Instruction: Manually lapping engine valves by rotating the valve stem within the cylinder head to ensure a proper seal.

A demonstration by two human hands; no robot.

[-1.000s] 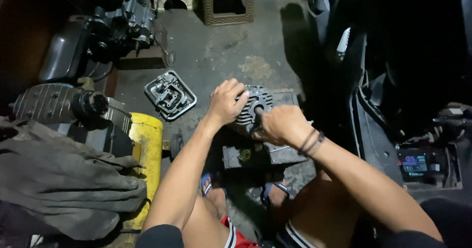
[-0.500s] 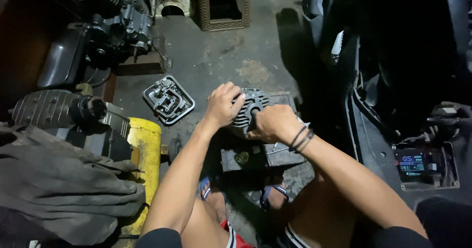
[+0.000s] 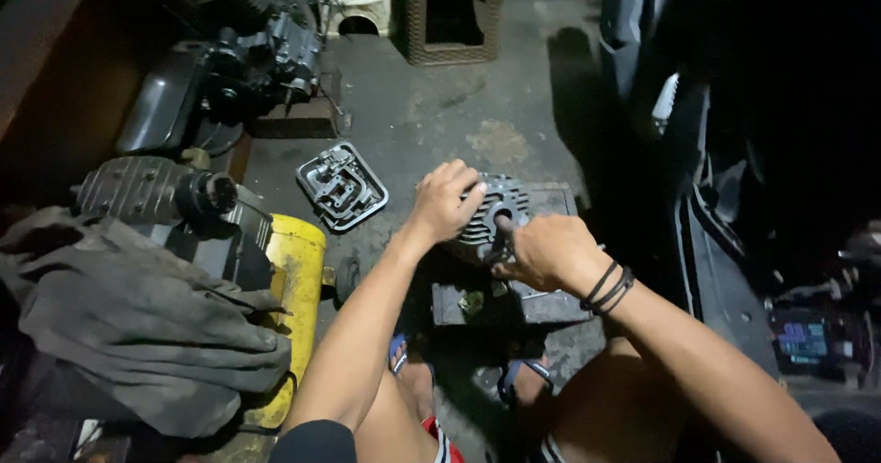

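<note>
Right hand point(image 3: 551, 252) shifted off finned cylinder point(image 3: 496, 208)

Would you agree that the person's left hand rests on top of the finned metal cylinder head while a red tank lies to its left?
Not quite: the tank is yellow, not red, as the head view shows. The left hand does rest on top of the finned metal cylinder head, with the tank lying to its left.

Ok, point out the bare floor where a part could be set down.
Bare concrete floor lies beyond the finned cylinder head, bordered by the metal cover plate, the woven stool and the dark bike panels. Crowded: the left side, with engine, yellow tank and grey cloth. The left hand and right hand occupy the head.
</note>
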